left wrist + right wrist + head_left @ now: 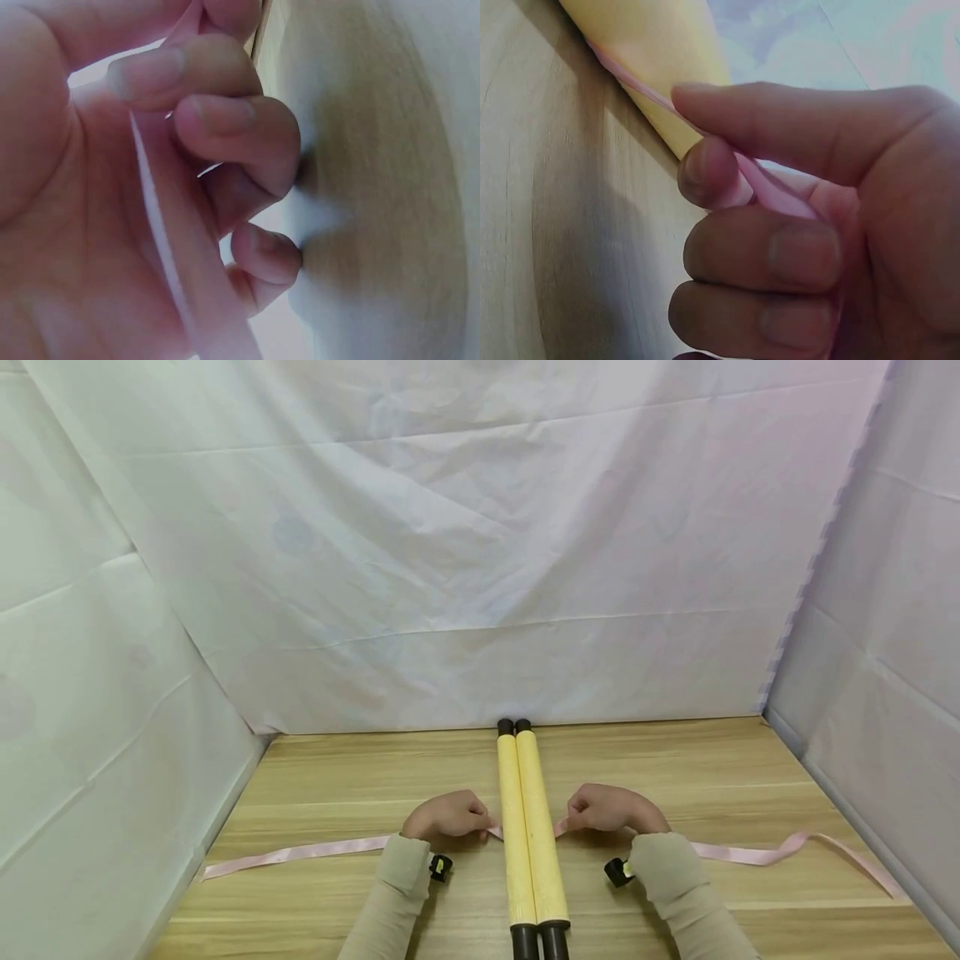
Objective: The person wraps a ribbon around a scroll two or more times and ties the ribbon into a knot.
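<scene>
Two long yellow rolls (528,835) with dark ends lie side by side down the middle of the table. A pink ribbon (300,853) runs under them and out to both sides. On the left, my left hand (452,814) pinches the ribbon close beside the rolls; in the left wrist view the ribbon (199,277) crosses the palm behind curled fingers. At the right side my right hand (607,807) pinches the ribbon between thumb and forefinger. The right wrist view shows the ribbon (641,88) stretched from those fingertips to the underside of a yellow roll (660,52).
The wooden table (360,768) meets a white cloth wall (480,677) at its back edge, near the rolls' far ends. More white cloth hangs at left and right. The ribbon's right tail (795,843) twists toward the right edge. A dark wrist camera (441,867) sits on the left wrist.
</scene>
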A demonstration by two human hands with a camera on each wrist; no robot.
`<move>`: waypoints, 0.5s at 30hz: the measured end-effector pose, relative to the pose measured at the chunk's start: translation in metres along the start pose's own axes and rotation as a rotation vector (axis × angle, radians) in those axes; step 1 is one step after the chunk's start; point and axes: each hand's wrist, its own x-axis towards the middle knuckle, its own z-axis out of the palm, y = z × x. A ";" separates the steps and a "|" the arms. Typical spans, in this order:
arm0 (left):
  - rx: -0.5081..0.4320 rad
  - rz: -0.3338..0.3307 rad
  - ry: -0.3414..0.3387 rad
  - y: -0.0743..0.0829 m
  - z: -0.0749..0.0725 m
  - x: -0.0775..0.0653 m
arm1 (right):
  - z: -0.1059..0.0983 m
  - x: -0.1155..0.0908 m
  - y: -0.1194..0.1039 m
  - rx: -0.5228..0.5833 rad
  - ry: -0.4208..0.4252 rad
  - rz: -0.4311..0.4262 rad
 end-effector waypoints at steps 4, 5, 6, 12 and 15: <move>0.001 0.018 0.000 0.000 -0.001 0.000 | -0.001 0.001 0.002 0.017 0.008 0.003; 0.003 0.018 0.002 0.001 -0.001 0.000 | 0.000 0.001 0.002 0.027 0.009 0.007; 0.002 0.016 0.005 0.001 -0.001 0.001 | 0.000 0.001 0.003 0.037 0.011 0.010; -0.021 -0.015 0.033 0.002 0.001 0.002 | 0.003 0.003 0.005 0.103 0.017 0.032; -0.023 -0.023 0.055 0.001 0.003 0.003 | 0.004 0.004 0.006 0.110 0.045 0.052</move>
